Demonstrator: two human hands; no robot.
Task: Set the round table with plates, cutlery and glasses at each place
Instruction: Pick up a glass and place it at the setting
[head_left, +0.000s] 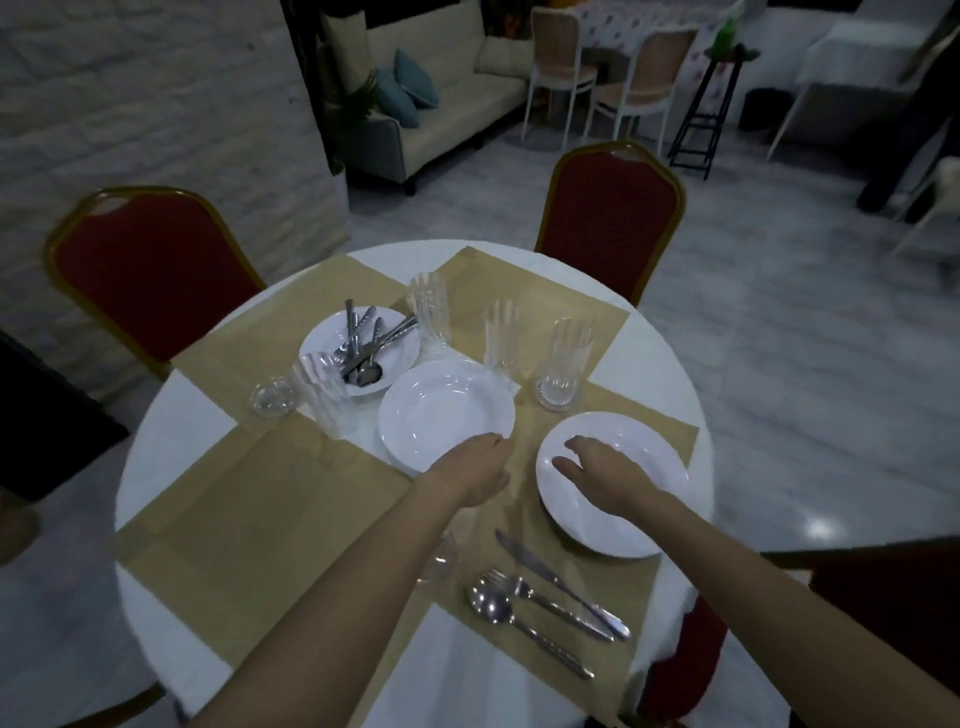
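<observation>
Nearest, the right hand (602, 467) rests with fingers spread on a smooth, round white plate (649, 525). The left hand (467, 470) bends over the rim of a stack of white plates (441, 410); its grip is unclear. A shiny metal knife (561, 582), fork (545, 600) and spoon (488, 603) lie on the tan woven mat (524, 519).

Two arms of one person are in view, both uncovered along their whole visible length. The left forearm (337, 597) is bare from the lower edge of the view to the wrist, and the left grip (475, 470) is a bare hand. The right forearm (779, 577) and the right grip (597, 467) are bare likewise. Blur hides the nails and finer detail.
</observation>
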